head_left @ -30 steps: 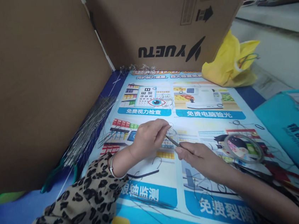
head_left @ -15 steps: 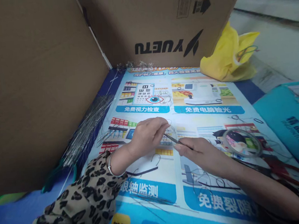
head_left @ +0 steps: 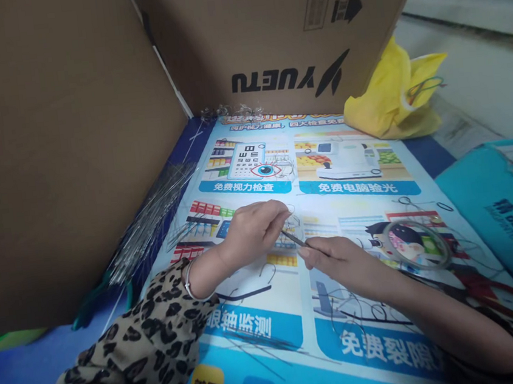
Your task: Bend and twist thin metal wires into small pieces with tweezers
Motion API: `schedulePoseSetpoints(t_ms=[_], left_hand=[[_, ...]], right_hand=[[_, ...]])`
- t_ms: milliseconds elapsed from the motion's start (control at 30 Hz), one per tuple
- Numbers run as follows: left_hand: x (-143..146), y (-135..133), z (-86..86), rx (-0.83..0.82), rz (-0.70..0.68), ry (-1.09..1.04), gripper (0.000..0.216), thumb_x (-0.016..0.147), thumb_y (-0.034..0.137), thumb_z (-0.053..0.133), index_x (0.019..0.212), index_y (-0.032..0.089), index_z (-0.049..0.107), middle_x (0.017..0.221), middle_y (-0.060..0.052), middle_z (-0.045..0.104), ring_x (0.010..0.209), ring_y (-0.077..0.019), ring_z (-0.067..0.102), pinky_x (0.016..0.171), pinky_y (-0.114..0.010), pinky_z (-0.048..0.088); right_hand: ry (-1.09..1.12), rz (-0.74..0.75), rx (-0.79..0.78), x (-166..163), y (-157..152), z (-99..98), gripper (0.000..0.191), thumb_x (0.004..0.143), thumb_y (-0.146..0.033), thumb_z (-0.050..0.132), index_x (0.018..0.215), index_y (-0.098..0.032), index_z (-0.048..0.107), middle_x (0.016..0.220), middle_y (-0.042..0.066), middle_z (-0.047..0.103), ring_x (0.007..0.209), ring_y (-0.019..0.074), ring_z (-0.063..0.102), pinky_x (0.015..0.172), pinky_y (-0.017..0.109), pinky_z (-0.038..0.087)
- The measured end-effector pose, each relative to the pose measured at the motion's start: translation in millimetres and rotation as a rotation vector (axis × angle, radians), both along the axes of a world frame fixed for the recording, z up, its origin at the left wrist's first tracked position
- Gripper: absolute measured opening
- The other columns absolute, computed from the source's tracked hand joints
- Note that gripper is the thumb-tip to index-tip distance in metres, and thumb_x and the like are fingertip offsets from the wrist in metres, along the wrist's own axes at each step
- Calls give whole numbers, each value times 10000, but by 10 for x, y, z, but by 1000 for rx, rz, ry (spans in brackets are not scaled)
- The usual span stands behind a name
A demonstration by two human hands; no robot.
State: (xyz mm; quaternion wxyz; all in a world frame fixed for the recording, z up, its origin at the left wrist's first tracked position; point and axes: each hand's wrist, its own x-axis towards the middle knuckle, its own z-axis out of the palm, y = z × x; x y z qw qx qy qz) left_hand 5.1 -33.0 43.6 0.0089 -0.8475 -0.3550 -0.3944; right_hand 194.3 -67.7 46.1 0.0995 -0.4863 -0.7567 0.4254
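Observation:
My left hand [head_left: 260, 225], with a bangle at the wrist, is closed in a pinch on a thin wire [head_left: 294, 215], most of it too fine to follow. In my right hand [head_left: 344, 265] is a slim dark metal tool [head_left: 294, 237], its narrow tip close under the left fingertips. The grip hides the rest of that tool, so its kind does not show. Under both hands lies a printed poster [head_left: 308, 309], strewn with bent wire pieces [head_left: 248, 290]. Beside the right forearm sits a roundish coil [head_left: 446, 251].
A bundle of straight wires [head_left: 149, 218] lies left. Cardboard panels [head_left: 204, 45] rise behind and at left. A yellow bag [head_left: 376, 112] and a turquoise box [head_left: 490, 192] stand at right. Tangled wire bits [head_left: 234, 112] lie at the back. Green handles [head_left: 85, 311] show at lower left.

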Motion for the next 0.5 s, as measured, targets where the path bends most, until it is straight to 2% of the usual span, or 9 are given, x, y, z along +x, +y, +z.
schedulePoseSetpoints(t_ms=[133,500], left_hand=[[-1,6,-1,-21,2,21,117,843,205,449,780,162,538,667,-7,635,607,-97,578,563,-201,421],[-1,4,-15,-53,5,37,119,853,211,430,801,167,528,698,-10,642,643,-105,593,589,-204,428]], right_hand=[[-22,-7,32,0,-7,-18,435,854,-537,292,595,-192,351,575,-21,434,545,101,389,495,236,261],[-22,-27,68,-9,-16,-30,422,865,-515,284,604,-193,367,581,-17,458,557,108,411,507,244,270]])
